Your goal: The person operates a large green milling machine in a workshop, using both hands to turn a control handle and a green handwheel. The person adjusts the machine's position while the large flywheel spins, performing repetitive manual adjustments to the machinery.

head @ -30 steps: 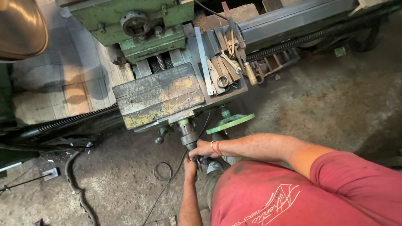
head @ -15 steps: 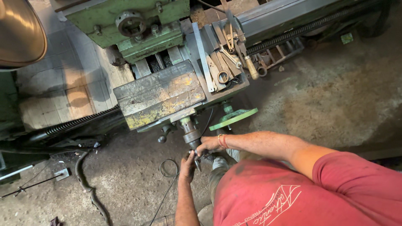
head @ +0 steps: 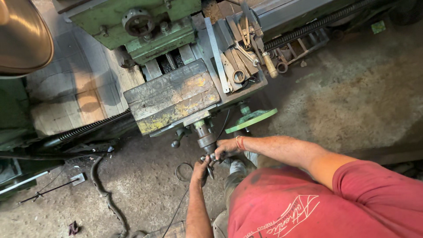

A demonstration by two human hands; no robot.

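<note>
Both my hands are at the small metal crank handle (head: 209, 157) under the steel dial collar (head: 206, 140) on the front of a worn lathe carriage (head: 172, 99). My right hand (head: 228, 147), with a red band at the wrist, grips the handle from the right. From below, my left hand (head: 200, 169) closes its fingers on the lower end of the same handle. A green handwheel (head: 251, 119) sits just right of my right hand. I wear a red shirt.
A tray (head: 240, 66) on the carriage holds several wrenches and a wooden-handled tool. A lead screw (head: 88, 128) runs left. On the dirt floor lie a wire ring (head: 183, 172), a thick cable (head: 103, 189) and scrap. A curved metal shade (head: 22, 35) hangs top left.
The view has shifted a little, so the machine sits slightly lower and further right. Both hands stay on the crank handle, and the right hand has moved a bit around it.
</note>
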